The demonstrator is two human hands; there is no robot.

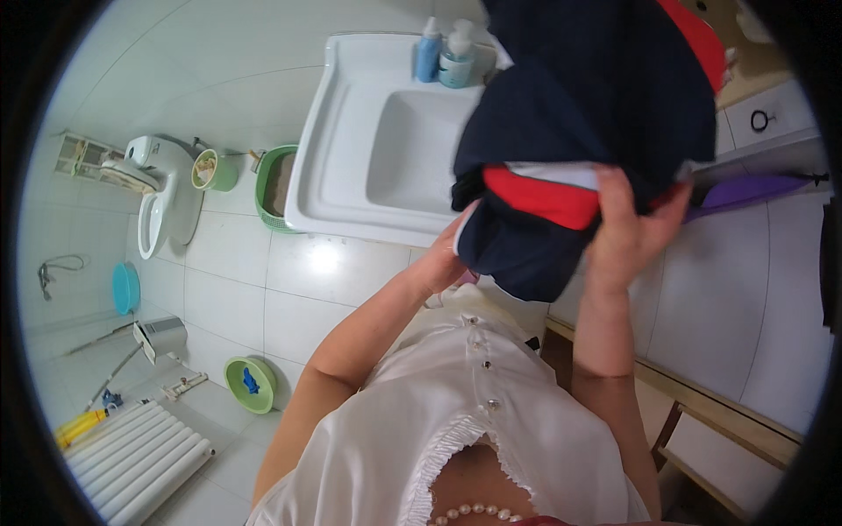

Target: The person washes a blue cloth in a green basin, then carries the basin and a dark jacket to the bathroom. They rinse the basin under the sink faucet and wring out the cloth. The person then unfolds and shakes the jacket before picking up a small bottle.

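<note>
A dark navy garment (579,112) with red and white panels hangs bunched between my hands, in front of my chest and over the right part of the white washbasin (348,223). My left hand (447,260) grips its lower left edge, fingers partly hidden behind the cloth. Higher up on the right, my right hand (628,223) holds the cloth near the red and white strip, thumb and fingers around a fold. The garment hides the basin's right side. A blue bottle (428,56) and a clear pump bottle (455,62) of bluish liquid stand on the basin's back rim.
Left of the basin are a green litter tray (264,197), a green bin (223,174) and a squat toilet (164,197). A green tub (262,396) with a blue item stands on the floor near a white radiator (141,460). A purple item (743,192) lies at right, below a white drawer (769,115).
</note>
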